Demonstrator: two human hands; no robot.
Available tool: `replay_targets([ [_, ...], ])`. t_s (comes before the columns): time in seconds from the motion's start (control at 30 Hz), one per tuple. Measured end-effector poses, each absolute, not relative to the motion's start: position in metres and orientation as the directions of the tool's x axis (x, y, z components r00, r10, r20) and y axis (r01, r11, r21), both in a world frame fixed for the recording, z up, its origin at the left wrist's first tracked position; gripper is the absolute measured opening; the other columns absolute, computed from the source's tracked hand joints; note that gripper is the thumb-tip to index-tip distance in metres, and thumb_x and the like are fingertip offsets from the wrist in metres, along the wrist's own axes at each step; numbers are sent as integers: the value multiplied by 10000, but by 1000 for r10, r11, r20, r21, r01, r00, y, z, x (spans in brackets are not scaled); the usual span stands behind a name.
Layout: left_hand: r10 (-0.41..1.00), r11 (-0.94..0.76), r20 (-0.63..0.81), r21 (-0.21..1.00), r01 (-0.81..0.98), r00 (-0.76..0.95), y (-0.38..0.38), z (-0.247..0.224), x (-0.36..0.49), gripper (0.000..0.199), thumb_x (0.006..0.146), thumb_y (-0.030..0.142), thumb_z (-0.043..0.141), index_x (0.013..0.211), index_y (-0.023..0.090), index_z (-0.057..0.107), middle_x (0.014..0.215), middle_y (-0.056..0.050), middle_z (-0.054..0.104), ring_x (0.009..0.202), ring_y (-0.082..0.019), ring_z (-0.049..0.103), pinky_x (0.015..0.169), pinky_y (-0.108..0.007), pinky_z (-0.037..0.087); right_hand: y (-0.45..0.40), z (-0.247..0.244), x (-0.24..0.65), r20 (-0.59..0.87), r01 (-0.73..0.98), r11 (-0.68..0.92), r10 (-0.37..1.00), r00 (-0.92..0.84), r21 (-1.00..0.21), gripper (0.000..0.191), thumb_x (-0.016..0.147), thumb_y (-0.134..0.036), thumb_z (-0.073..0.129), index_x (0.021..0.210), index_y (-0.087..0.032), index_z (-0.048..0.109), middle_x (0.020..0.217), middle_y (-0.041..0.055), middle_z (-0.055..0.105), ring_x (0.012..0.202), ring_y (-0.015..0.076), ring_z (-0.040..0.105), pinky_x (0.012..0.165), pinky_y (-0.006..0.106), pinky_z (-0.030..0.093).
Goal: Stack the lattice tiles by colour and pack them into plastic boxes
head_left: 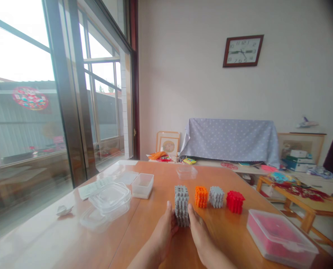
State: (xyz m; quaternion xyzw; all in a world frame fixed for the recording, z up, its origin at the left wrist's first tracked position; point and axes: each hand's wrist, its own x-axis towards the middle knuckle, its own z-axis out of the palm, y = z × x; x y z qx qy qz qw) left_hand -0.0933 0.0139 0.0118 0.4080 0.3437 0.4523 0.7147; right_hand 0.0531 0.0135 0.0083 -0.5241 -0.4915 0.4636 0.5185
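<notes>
A tall stack of dark grey notched plastic pieces [181,205] stands upright on the wooden table, between my two hands. My left hand [165,226] is at its left side, thumb up and fingers partly curled along its lower part. Against the right side rests my right hand [196,224], its thumb pointing up and its other fingers mostly hidden. To the right stand shorter stacks of similar pieces: an orange stack [201,197], a light grey stack [216,197] and a red stack [235,202].
A lidded clear box with pink contents [281,237] sits at the right table edge. On the left are a clear lidded container [110,198], an open plastic box [143,186], a paper sheet [95,188] and a crumpled scrap [64,210]. Another clear tray [186,172] lies farther back.
</notes>
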Motion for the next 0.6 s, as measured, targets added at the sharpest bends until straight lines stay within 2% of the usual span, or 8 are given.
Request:
replay_targets([
  [0.27,925,253,-109,893,-373,365,-9,11,-85,790,936,770,357,1460,213,554,1550,-93,518,1497,-303,371,1260,-447,208,-11,7,60,33,-17,34,995,99,-999,749,921,-741,404,1355,-181,650,1394,102,659,1345,279,565,1138,373,414],
  [0.47,938,225,-98,901,-371,332,-16,11,-80,781,928,774,376,1445,222,570,1515,-95,558,1477,-317,400,1251,-463,215,-19,7,63,53,88,41,989,135,-995,722,916,-739,408,1289,-189,692,1376,109,671,1354,295,555,1111,364,432],
  [0.6,946,209,-91,907,-366,313,-17,9,-80,779,934,773,359,1419,211,594,1515,-103,557,1464,-316,417,1239,-454,232,-17,3,65,122,131,108,987,102,-985,762,909,-772,381,1299,-194,689,1340,105,695,1269,289,622,1070,345,457],
])
